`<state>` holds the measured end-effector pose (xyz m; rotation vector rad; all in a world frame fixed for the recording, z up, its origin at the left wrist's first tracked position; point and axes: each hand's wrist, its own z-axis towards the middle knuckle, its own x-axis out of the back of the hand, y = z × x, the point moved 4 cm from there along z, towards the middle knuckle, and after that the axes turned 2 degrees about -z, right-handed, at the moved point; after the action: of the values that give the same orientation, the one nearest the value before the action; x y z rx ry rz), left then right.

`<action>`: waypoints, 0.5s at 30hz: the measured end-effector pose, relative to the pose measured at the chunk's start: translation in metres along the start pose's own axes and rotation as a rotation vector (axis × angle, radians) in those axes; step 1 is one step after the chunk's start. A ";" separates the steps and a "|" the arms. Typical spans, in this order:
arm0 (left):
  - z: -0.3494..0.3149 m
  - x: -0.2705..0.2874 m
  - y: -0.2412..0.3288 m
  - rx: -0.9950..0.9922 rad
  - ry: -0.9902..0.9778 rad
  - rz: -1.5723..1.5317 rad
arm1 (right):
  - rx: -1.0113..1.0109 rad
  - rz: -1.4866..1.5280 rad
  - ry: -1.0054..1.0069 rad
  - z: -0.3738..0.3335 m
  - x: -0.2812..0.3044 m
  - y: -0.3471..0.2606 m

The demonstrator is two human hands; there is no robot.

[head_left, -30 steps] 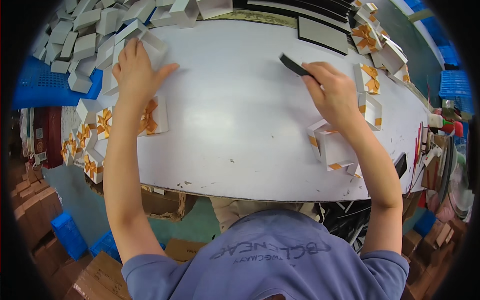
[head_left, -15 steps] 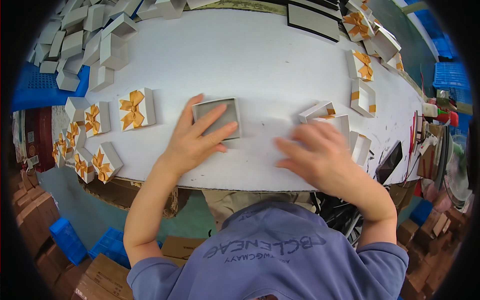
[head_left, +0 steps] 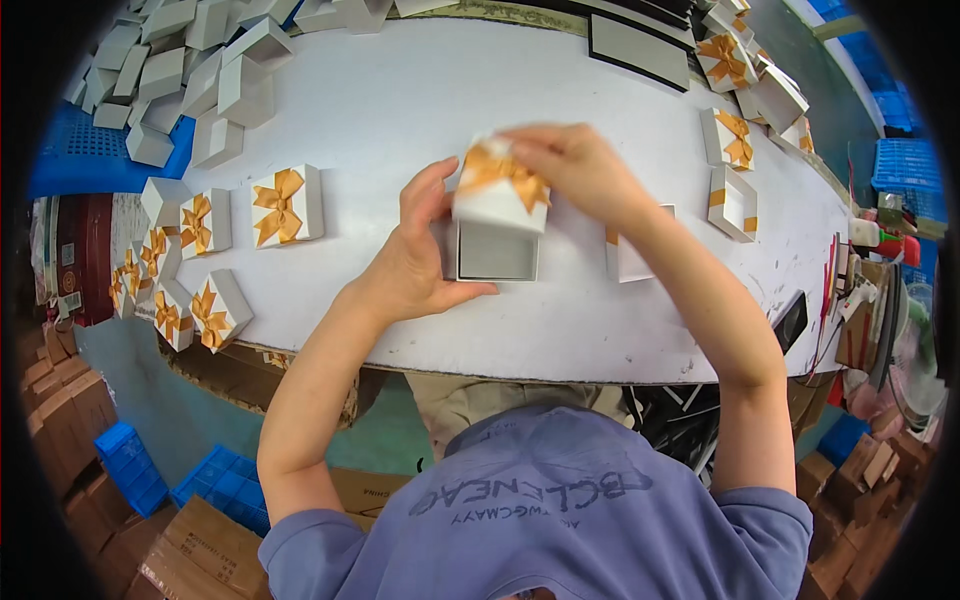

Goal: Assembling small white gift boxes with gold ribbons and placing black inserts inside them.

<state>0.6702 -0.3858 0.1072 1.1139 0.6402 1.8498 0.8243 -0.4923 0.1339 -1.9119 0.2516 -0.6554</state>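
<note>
In the middle of the table stands an open white box base [head_left: 497, 256] with a grey inside. My left hand [head_left: 410, 262] curls round its left side, thumb along the near edge. Over the far part of the base is a tilted white box lid [head_left: 492, 212] with a gold ribbon bow, slightly blurred. My right hand [head_left: 572, 168] grips this lid by its far right edge, and it hides part of the base.
White boxes with gold bows [head_left: 285, 208] stand at the left. Plain white boxes [head_left: 245, 90] are heaped at the far left by a blue crate [head_left: 90, 150]. At the right lie ribboned lids [head_left: 733, 203], partly behind my arm, and dark-edged grey sheets [head_left: 640, 55] lie farther back.
My right hand has come from the lids at the right to the middle and now holds one over the base. My left fingers have left the base's inside for its side; the base sits farther right.
</note>
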 end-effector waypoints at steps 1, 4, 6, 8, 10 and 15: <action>-0.001 -0.001 -0.005 0.056 -0.022 -0.076 | 0.081 -0.057 -0.035 -0.002 -0.017 0.001; 0.005 0.005 0.002 0.083 -0.070 0.038 | 0.396 -0.337 0.016 -0.028 -0.030 -0.012; 0.015 0.001 0.008 0.115 -0.132 0.150 | 0.588 -0.562 0.185 -0.041 -0.030 -0.013; 0.016 -0.001 0.011 0.146 -0.187 0.273 | 0.642 -0.675 0.242 -0.041 -0.031 -0.003; 0.014 0.001 0.014 0.196 -0.237 0.410 | 0.709 -0.773 0.284 -0.040 -0.035 -0.004; 0.018 0.039 0.015 0.234 -0.269 0.893 | 0.486 -0.754 0.036 0.008 0.004 -0.004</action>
<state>0.6707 -0.3597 0.1444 1.9852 0.1941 2.3063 0.8315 -0.4867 0.1364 -1.4855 -0.5936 -1.1245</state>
